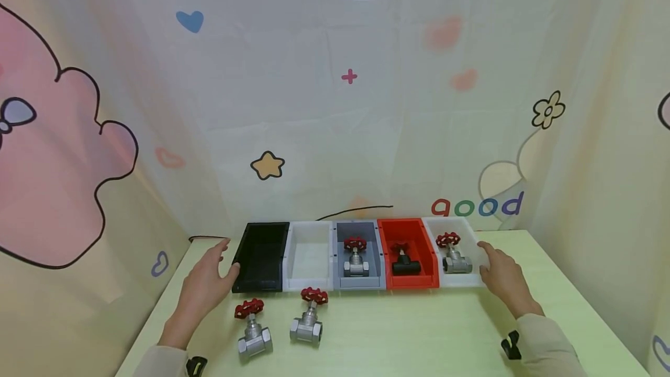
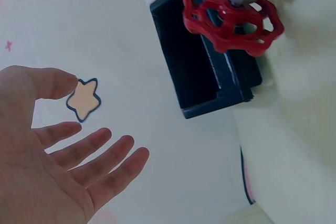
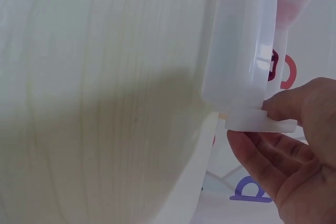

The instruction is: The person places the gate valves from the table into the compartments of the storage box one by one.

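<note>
My left hand [image 1: 203, 285] is spread at the left end of a row of joined bins, its thumb beside the black bin [image 1: 260, 258]. In the left wrist view its fingers are relaxed, with nothing in the palm. At the opposite end, my right hand [image 1: 503, 277] pinches the side wall of the right-hand white bin [image 3: 239, 45] between thumb and fingers. That bin holds a gate valve [image 1: 456, 260] with a red handwheel. Two more silver gate valves with red handwheels lie on the table, one nearer the left hand [image 1: 255, 336] and one to its right [image 1: 306, 327].
Between the end bins sit another white bin [image 1: 309, 284], a grey bin [image 1: 359, 284] with a silver valve [image 1: 356, 260], and a red bin [image 1: 412, 282] with a black-bodied valve [image 1: 406, 264]. A printed curtain [image 1: 324, 121] hangs behind the pale table [image 1: 408, 336].
</note>
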Demonstrator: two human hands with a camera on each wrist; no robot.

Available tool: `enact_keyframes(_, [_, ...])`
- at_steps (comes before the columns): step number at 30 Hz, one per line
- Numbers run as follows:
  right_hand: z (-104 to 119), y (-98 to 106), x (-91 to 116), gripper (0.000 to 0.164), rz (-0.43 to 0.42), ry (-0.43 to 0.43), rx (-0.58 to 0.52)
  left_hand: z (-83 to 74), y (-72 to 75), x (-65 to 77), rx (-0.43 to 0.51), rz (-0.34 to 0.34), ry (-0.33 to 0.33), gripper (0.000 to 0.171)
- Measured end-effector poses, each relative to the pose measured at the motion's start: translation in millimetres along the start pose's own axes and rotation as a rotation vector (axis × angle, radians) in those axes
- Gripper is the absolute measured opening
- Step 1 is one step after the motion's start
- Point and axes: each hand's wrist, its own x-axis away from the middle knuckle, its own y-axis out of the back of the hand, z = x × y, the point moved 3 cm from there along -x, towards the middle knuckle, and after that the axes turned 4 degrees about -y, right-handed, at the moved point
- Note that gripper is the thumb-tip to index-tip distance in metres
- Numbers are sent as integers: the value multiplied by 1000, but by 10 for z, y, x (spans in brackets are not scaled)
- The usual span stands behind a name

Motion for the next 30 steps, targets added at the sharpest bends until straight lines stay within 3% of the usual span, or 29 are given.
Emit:
enact_keyframes(9, [-10,-18,-6,54,38,-26,-9,-112,52,85,-26,8,-38,62])
enact_keyframes(18, [3,7,0,54,36,-24,-10,-224,68,193,-61,78,-30,66])
enact_keyframes(30, [-15,9,1,54,39,-26,-20,-443,10,363,-115,146,-67,70])
